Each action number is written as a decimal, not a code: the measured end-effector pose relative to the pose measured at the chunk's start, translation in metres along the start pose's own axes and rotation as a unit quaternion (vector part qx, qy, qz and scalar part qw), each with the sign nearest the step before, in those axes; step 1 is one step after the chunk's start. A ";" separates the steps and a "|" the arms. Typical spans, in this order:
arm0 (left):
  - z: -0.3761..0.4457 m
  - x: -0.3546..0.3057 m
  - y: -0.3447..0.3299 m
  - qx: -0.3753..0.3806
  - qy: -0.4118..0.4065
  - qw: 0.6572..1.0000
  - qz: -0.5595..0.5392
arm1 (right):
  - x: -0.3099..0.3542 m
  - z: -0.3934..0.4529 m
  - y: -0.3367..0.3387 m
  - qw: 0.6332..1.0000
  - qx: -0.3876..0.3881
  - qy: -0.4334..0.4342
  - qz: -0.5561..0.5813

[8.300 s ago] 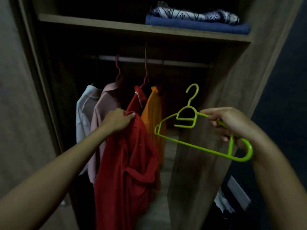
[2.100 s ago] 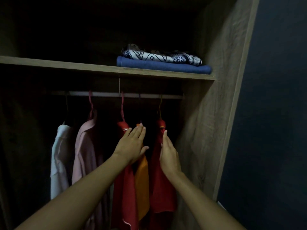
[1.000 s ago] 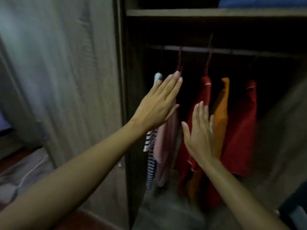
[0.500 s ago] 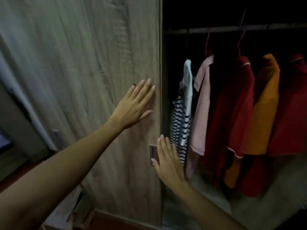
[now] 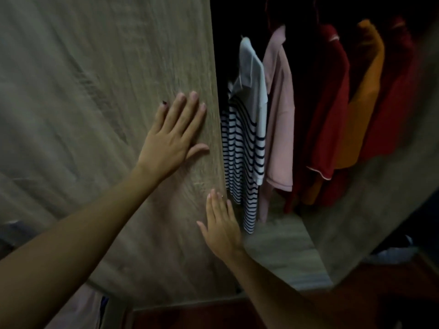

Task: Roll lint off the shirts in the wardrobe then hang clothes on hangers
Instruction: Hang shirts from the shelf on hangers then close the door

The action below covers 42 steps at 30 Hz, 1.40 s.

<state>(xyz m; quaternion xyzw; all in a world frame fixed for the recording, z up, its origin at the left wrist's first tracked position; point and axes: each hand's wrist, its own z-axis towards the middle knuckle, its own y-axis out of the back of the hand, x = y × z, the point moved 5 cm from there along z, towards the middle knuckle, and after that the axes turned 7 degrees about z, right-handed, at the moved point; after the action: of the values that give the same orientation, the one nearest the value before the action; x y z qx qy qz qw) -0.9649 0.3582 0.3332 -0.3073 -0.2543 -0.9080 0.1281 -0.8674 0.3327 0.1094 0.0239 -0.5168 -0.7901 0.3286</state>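
My left hand [image 5: 174, 138] lies flat with straight fingers on the wooden wardrobe door [image 5: 107, 103], near its right edge. Lower down, my right hand [image 5: 221, 225] presses flat on the same door edge. Inside the dark wardrobe hang a white shirt with navy stripes [image 5: 244, 143], a pink shirt [image 5: 279, 110], a red shirt [image 5: 325, 115], an orange shirt [image 5: 361, 103] and another red shirt [image 5: 394, 96]. Neither hand holds anything. No hanger or lint roller shows.
The wardrobe floor [image 5: 282, 252] is pale wood below the shirts. The right side panel [image 5: 380, 198] slants across the right. Dark red flooring [image 5: 356, 305] lies in front. Something pale [image 5: 392, 252] sits low at the right.
Both hands left the hanging shirts and moved left onto the door. My view swung left and down. The door edge now sits further right, covering more of the opening.
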 end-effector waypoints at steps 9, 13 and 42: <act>0.010 -0.014 -0.009 -0.077 0.044 0.995 0.043 | -0.024 0.002 -0.007 0.995 -0.086 0.049 -0.033; 0.020 -0.027 -0.008 -0.084 0.038 0.994 0.063 | -0.035 -0.002 -0.009 0.992 -0.114 0.039 -0.042; 0.216 -0.272 0.065 -0.142 -0.017 0.989 -0.026 | -0.250 -0.040 0.098 0.911 -0.246 -0.310 0.116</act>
<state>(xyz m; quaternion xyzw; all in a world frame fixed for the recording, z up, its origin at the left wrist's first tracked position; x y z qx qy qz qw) -0.6213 0.4410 0.3358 -0.3313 -0.1331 -0.9324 0.0556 -0.6079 0.4124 0.0970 -0.3638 -0.3815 -0.8162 0.2366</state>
